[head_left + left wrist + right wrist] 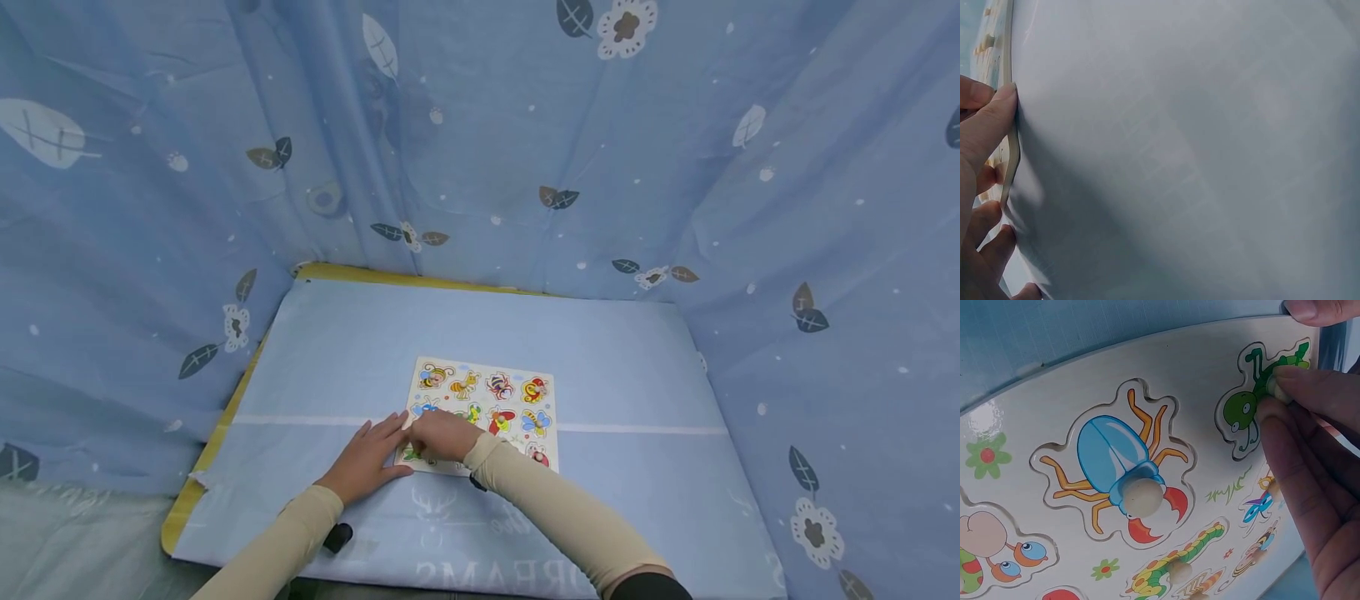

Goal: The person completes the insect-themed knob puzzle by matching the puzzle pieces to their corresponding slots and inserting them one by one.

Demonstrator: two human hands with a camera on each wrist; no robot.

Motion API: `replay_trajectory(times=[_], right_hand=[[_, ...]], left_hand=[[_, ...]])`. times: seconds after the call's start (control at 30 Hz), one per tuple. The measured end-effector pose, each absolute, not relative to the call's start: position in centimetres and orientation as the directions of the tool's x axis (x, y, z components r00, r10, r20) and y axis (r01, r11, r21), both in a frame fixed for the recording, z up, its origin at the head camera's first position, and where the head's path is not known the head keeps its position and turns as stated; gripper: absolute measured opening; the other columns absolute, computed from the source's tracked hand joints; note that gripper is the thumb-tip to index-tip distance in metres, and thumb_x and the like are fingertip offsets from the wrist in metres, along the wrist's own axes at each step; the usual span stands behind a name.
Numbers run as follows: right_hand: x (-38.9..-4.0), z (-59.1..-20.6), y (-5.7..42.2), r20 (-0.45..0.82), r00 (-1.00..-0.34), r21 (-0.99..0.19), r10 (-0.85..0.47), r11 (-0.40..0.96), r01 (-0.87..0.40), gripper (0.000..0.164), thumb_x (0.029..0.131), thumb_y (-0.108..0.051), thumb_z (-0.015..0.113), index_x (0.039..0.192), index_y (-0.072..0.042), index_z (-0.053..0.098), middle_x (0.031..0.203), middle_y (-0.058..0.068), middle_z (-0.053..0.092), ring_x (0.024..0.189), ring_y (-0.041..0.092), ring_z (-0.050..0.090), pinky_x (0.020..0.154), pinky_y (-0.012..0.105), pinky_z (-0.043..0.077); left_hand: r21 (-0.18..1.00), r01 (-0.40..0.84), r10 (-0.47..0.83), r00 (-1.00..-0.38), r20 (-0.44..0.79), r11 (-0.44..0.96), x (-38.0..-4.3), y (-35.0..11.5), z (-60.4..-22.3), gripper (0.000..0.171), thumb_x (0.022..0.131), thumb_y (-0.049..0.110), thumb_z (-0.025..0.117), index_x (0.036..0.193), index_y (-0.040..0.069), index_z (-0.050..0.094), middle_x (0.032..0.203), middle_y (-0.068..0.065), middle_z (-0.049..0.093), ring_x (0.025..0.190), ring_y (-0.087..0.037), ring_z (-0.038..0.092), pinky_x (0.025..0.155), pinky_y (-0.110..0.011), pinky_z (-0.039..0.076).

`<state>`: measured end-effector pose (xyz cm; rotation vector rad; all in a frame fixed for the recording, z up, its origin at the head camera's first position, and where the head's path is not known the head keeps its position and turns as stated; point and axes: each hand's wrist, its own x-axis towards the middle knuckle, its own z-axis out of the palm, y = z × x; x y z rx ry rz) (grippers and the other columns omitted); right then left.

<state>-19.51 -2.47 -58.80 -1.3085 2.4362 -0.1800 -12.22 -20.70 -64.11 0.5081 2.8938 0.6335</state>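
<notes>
A wooden knob puzzle board [487, 371] with several cartoon insect pieces lies on the blue-covered table. My right hand [444, 435] reaches over its left part. In the right wrist view, thumb and finger pinch the pale knob of a green insect piece [1239, 414], which sits in or just over its cut-out; I cannot tell which. Beside it is a blue beetle piece [1110, 456] with a round knob. My left hand [363, 462] rests at the board's left edge, fingers extended; the left wrist view shows its fingers touching the board edge [1013, 153].
A caterpillar piece [1179, 565] lies in the board near the beetle. A small black object [338, 537] is by the left forearm. Blue patterned curtains [480, 150] surround the table, whose yellow edge [225, 417] shows at the left and back.
</notes>
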Motion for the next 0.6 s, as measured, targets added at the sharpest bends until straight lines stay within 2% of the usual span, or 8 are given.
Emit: replay_trajectory(times=[0.4,0.53,0.6], right_hand=[[-19.4,-59.8,-1.6,-0.195,-0.509,-0.287,-0.838,0.545,-0.788,0.013,0.09,-0.007,0.077,0.087,-0.019,0.077,0.075,-0.012,0.07,0.063,0.0,0.052,0.058,0.012,0.042],[-18.9,-60.2,-0.4,-0.172,-0.527,-0.279,-0.832,0.554,-0.784,0.003,0.094,-0.017,0.076,0.094,-0.019,0.079,0.081,-0.012,0.07,0.067,0.0,0.052,0.061,0.013,0.044],[-18.9,-60.2,0.8,-0.159,-0.546,-0.286,-0.822,0.568,-0.772,0.008,0.096,-0.022,0.075,0.102,-0.018,0.08,0.089,-0.01,0.073,0.072,-0.001,0.056,0.066,0.014,0.049]], left_hand=[[0.424,0.312,0.373,-0.926,-0.066,0.85,-12.5,-20.7,-64.1,0.073,0.089,0.049,0.078,0.151,0.017,0.055,0.167,-0.008,0.039,0.155,-0.032,0.037,0.125,-0.066,0.029],[0.415,0.31,0.38,-0.92,-0.095,0.855,-12.4,-20.7,-64.3,0.071,0.089,0.049,0.077,0.15,0.017,0.056,0.166,-0.007,0.04,0.154,-0.031,0.039,0.123,-0.064,0.033],[0.412,0.314,0.39,-0.914,-0.112,0.855,-12.4,-20.8,-64.3,0.07,0.09,0.049,0.077,0.149,0.016,0.057,0.165,-0.007,0.042,0.153,-0.031,0.041,0.122,-0.062,0.036]])
